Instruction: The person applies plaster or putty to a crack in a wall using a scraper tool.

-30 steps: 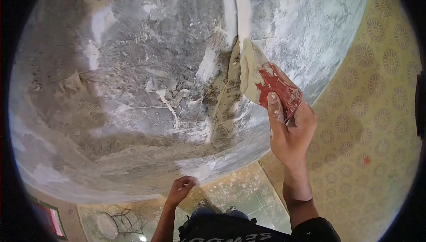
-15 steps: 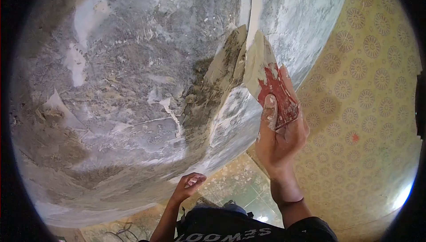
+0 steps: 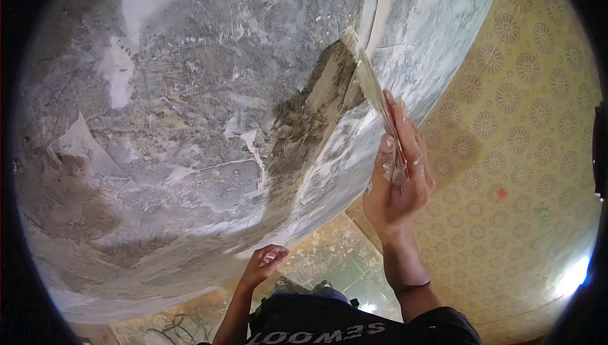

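Observation:
My right hand (image 3: 402,174) is closed around a putty knife (image 3: 375,88), its thumb on one side and fingers on the other. Seen nearly edge-on, the blade is smeared with pale filler. Its tip meets the grey plastered wall (image 3: 209,117) beside a raised pale vertical strip (image 3: 380,3), and its dark shadow falls to the left. Low by the wall's lower edge, my left hand (image 3: 269,261) is apart from the knife. Its fingers are curled, with something whitish among them, either filler on the skin or a small piece.
Yellow wall covering with round flower patterns (image 3: 525,117) runs along the right. Below lies a tiled floor (image 3: 342,259) spotted with pale splashes, with my feet on it. Dark cable loops (image 3: 174,332) lie at the lower left. A bright light (image 3: 573,278) shows at the right edge.
My right hand has turned the putty knife from showing its flat face and red handle to nearly edge-on. The view has shifted slightly. My left hand stays curled low down.

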A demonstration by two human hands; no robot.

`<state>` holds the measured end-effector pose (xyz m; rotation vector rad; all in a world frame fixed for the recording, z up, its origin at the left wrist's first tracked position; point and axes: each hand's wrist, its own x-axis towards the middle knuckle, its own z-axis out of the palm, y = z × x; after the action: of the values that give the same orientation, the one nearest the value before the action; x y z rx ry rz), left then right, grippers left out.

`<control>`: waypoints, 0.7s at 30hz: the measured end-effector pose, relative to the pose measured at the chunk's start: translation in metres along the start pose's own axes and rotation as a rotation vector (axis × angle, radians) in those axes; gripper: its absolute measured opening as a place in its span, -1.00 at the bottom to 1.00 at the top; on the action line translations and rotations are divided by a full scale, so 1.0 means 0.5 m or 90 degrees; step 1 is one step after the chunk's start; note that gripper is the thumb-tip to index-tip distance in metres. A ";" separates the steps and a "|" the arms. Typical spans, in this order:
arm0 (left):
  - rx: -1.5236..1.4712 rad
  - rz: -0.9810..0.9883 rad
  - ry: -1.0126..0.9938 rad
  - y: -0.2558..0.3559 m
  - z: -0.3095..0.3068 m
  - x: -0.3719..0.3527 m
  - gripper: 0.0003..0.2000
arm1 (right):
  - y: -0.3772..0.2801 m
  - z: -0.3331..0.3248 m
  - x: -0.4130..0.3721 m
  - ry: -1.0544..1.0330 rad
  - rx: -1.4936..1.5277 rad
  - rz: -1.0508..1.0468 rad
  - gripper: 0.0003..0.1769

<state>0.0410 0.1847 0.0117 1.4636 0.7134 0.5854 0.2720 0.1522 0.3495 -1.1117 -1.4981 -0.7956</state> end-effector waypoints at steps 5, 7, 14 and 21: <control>-0.045 0.001 0.001 -0.002 -0.006 -0.008 -0.82 | 0.016 0.014 -0.021 0.017 0.002 0.027 -0.62; -0.028 -0.009 0.006 0.008 -0.009 -0.013 -0.82 | 0.021 0.018 -0.023 0.033 0.018 -0.002 -0.63; -0.045 -0.033 0.019 -0.002 -0.013 -0.026 -0.82 | 0.011 0.017 -0.025 -0.010 -0.012 0.037 -0.57; -0.114 -0.002 0.020 -0.009 -0.016 -0.029 -0.81 | 0.016 0.027 -0.043 0.006 -0.010 0.015 -0.57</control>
<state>0.0249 0.1792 0.0086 1.2899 0.6707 0.6547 0.2751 0.1623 0.3250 -1.1336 -1.4707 -0.7968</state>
